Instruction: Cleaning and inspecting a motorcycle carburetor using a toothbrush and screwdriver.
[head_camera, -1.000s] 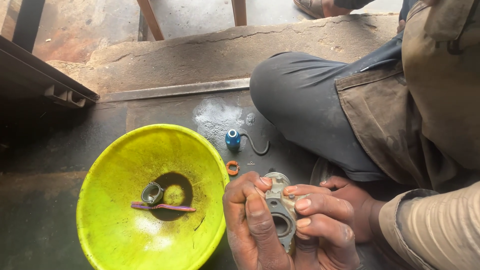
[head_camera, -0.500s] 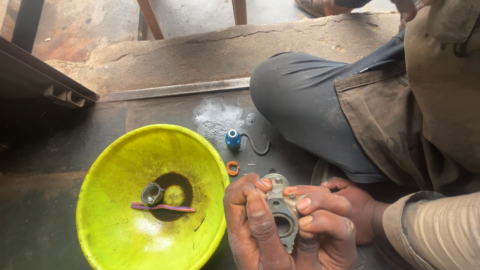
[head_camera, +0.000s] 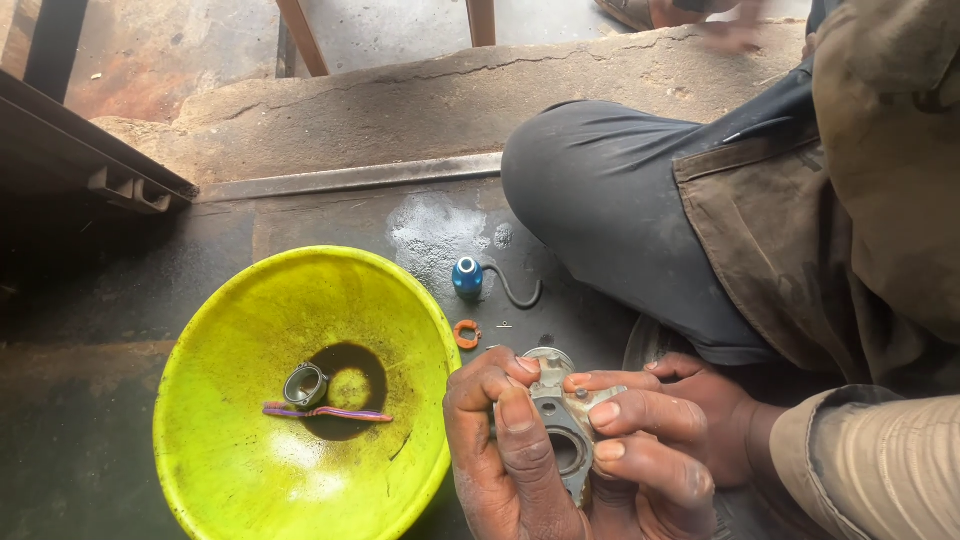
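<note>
A dark, stained concrete floor (head_camera: 300, 215) is seen, with a raised step at the far side. At the near edge, a dull grey metal housing (head_camera: 562, 425) with a round bore and flange holes is clasped by both hands: the left hand (head_camera: 500, 450) and right hand (head_camera: 655, 440) are closed around it. To the left, a lime-green bowl (head_camera: 230, 400) holds a metal ring (head_camera: 305, 383). Just beyond the housing, an orange clip (head_camera: 467, 334) and blue cap (head_camera: 467, 275) lie.

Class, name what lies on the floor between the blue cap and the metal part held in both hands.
A small orange ring, seen in the head view.
</note>
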